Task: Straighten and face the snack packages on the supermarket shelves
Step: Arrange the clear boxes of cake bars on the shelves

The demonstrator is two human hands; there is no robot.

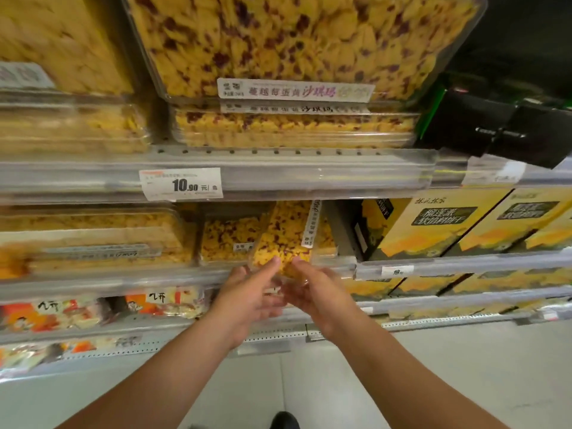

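I see the left hand [247, 297] and right hand [312, 294] together, both gripping the near end of a clear plastic tray of yellow, red-flecked snack pieces [286, 239]. The tray tilts up, its far end under the upper shelf edge [278, 178], above the middle shelf lip [154, 281]. A matching tray [230, 236] lies just left.

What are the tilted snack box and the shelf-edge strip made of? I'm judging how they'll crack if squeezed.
Tilted box: seemingly thin clear plastic, glossy; the yellow, red-flecked snack shows through and the walls glint. Shelf-edge strip: clear, shiny plastic, probably stiffer; the price tag sits behind it and light streaks run along it.
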